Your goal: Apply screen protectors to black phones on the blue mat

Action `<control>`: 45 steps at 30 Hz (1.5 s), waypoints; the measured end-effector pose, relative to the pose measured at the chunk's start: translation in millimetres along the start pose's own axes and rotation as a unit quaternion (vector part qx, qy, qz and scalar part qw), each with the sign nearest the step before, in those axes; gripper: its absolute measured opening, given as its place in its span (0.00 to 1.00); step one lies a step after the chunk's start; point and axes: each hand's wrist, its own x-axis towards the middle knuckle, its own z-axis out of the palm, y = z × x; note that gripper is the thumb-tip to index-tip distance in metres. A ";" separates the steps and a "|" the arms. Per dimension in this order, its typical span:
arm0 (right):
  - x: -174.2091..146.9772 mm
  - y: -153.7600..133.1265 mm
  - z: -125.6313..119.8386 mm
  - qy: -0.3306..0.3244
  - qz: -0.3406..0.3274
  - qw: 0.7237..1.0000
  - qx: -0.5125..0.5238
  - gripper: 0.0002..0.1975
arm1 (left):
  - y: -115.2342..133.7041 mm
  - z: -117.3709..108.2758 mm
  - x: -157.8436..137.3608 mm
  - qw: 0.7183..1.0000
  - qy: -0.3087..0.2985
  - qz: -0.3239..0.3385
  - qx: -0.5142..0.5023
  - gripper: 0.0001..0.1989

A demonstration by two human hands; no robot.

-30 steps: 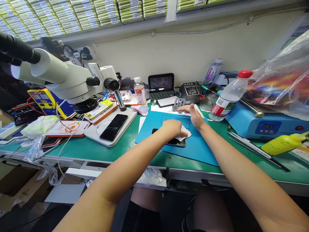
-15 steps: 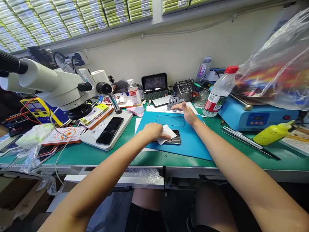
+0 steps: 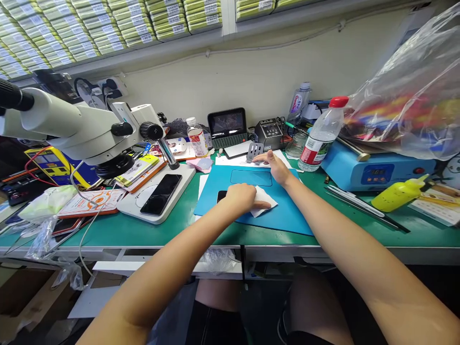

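My left hand (image 3: 244,196) presses a white tissue (image 3: 266,197) down at the middle of the blue mat (image 3: 291,213), its fingers closed on it. Under that hand and wrist lies a dark phone (image 3: 221,195), of which only the left end shows. Farther back, my right hand (image 3: 277,168) rests by the mat's far right side, thumb raised and fingers stretched out, with nothing visible in it. Just beyond those fingertips is a grey slotted piece (image 3: 254,150). A thin dark rectangular outline (image 3: 250,178) lies on the mat between the hands.
On the left a microscope (image 3: 89,129) overhangs its white base (image 3: 158,219), which bears another phone (image 3: 161,194). To the right stand a red-capped bottle (image 3: 319,139) and a blue machine (image 3: 377,170). Tweezers (image 3: 362,206) and a yellow squeeze bottle (image 3: 397,195) lie nearer.
My left hand has slid right with the tissue, past the phone's right end, and the phone's left end now shows. My right hand has stayed nearly still. The view has shifted slightly.
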 end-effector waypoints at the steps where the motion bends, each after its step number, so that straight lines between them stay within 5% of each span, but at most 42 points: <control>1: -0.2 -0.2 -0.3 0.001 0.000 1.000 -0.001 0.47 | -7.1 1.0 -1.5 1.000 0.001 0.001 0.005 0.35; 9: -1.5 1.8 -1.4 0.002 -0.001 1.000 -0.010 0.47 | -67.6 3.2 -29.1 0.998 -0.031 -0.001 0.047 0.31; 19: -1.1 2.8 0.0 0.000 -0.016 1.000 -0.013 0.47 | -99.7 -17.9 -38.7 0.995 -0.042 0.090 0.025 0.26; 28: 2.3 8.5 -1.8 0.003 -0.030 0.999 -0.027 0.45 | -55.0 27.2 -28.3 0.992 0.085 0.083 0.051 0.33; 40: 2.8 12.3 -4.3 0.007 -0.011 1.000 -0.028 0.44 | 20.1 25.7 1.6 0.981 0.129 0.147 0.011 0.40; 45: 0.3 11.1 -3.9 0.012 -0.008 1.000 -0.027 0.44 | 5.8 29.2 -13.0 0.981 0.129 0.140 0.019 0.36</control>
